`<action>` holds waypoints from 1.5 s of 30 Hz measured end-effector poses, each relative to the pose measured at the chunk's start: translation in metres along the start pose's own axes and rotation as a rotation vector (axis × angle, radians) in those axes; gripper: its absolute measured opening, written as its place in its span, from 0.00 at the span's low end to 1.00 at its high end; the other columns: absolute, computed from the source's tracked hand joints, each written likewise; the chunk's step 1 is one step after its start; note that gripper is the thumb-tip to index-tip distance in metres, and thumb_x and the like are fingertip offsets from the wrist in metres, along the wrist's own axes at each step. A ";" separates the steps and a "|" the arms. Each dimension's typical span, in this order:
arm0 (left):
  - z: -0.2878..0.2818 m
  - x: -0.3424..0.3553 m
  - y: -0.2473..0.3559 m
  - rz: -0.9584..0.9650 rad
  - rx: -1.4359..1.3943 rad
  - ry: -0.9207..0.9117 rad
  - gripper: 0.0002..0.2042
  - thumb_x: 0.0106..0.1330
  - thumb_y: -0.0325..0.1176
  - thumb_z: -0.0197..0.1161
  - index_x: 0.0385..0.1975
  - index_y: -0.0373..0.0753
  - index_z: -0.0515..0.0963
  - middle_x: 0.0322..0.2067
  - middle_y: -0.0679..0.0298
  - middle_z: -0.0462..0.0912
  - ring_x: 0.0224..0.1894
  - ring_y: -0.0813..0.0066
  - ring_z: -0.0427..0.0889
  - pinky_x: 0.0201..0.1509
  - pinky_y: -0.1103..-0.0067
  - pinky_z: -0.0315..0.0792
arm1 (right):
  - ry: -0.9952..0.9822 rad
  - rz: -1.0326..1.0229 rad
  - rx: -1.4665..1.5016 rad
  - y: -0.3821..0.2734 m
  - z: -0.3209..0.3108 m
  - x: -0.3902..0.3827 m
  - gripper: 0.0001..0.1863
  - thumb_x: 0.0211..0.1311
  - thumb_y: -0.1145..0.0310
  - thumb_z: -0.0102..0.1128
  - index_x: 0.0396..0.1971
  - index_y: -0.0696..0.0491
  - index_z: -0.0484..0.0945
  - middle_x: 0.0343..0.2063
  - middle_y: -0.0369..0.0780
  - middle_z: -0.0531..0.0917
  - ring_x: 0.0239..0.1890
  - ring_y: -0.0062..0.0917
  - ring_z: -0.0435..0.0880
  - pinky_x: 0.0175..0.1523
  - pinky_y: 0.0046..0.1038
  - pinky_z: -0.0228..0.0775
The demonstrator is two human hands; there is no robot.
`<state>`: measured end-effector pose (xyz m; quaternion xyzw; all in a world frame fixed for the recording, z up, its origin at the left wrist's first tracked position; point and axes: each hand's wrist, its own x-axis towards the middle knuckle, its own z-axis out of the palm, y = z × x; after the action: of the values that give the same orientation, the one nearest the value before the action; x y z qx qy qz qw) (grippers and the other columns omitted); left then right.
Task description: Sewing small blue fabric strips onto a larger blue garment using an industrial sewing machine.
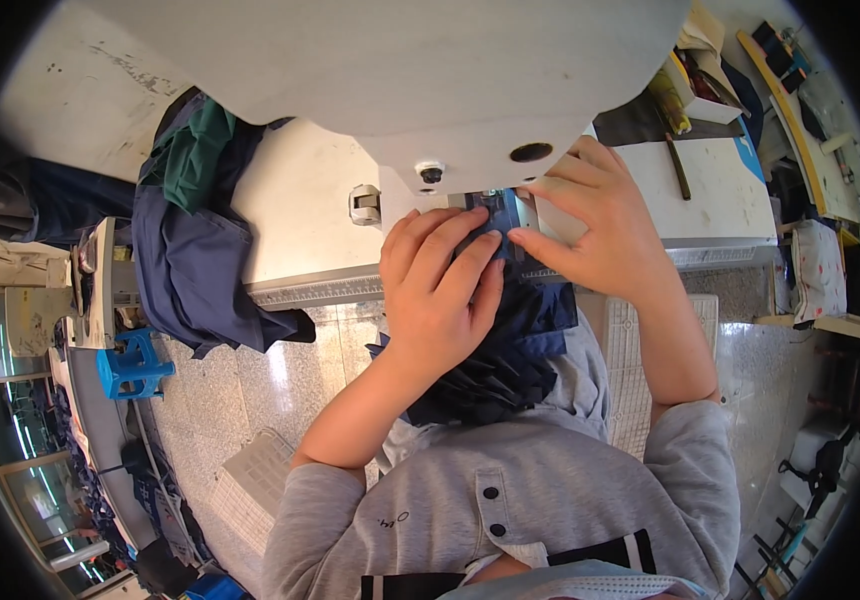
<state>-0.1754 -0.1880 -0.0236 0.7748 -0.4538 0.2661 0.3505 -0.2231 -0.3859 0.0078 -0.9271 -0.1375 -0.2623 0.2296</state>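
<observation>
My left hand (440, 285) is bent over a small dark blue fabric piece (478, 226) under the head of a white sewing machine (400, 70). Its fingertips press on the cloth, with the thumb close beside the index finger. From the right, my right hand (600, 220) reaches in beside the needle area, thumb and index finger apart. Its other fingertips are partly hidden behind the machine head. Several pleated folds of dark navy cloth (495, 375) hang from the table edge onto my lap.
Navy garments (190, 250) and a green cloth (200, 150) drape over the table's left side. A ruler strip (320, 290) runs along the front edge. A dark stick-like tool (677, 168) lies at right. A blue stool (133, 365) stands on the floor at left.
</observation>
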 end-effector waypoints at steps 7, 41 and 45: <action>0.001 -0.001 -0.001 0.000 0.025 0.002 0.13 0.50 0.27 0.69 0.38 0.40 0.80 0.47 0.63 0.81 0.51 0.61 0.78 0.59 0.59 0.66 | 0.015 -0.011 0.004 0.000 -0.001 0.001 0.19 0.47 0.61 0.71 0.38 0.56 0.83 0.47 0.33 0.83 0.50 0.32 0.77 0.55 0.36 0.67; 0.003 -0.004 0.003 -0.040 -0.009 0.021 0.14 0.48 0.25 0.68 0.38 0.41 0.80 0.46 0.64 0.83 0.49 0.62 0.79 0.62 0.61 0.63 | -0.043 0.051 0.042 -0.001 -0.002 -0.002 0.21 0.45 0.62 0.72 0.40 0.54 0.83 0.46 0.33 0.83 0.51 0.31 0.76 0.55 0.36 0.65; 0.003 -0.004 0.003 -0.041 -0.012 0.021 0.14 0.48 0.26 0.68 0.38 0.42 0.80 0.46 0.64 0.83 0.49 0.63 0.79 0.62 0.61 0.62 | -0.042 0.051 0.044 -0.001 -0.003 -0.001 0.20 0.45 0.62 0.73 0.40 0.54 0.83 0.46 0.33 0.83 0.51 0.31 0.76 0.55 0.35 0.65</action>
<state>-0.1790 -0.1894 -0.0273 0.7792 -0.4356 0.2642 0.3651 -0.2254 -0.3862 0.0102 -0.9304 -0.1244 -0.2335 0.2538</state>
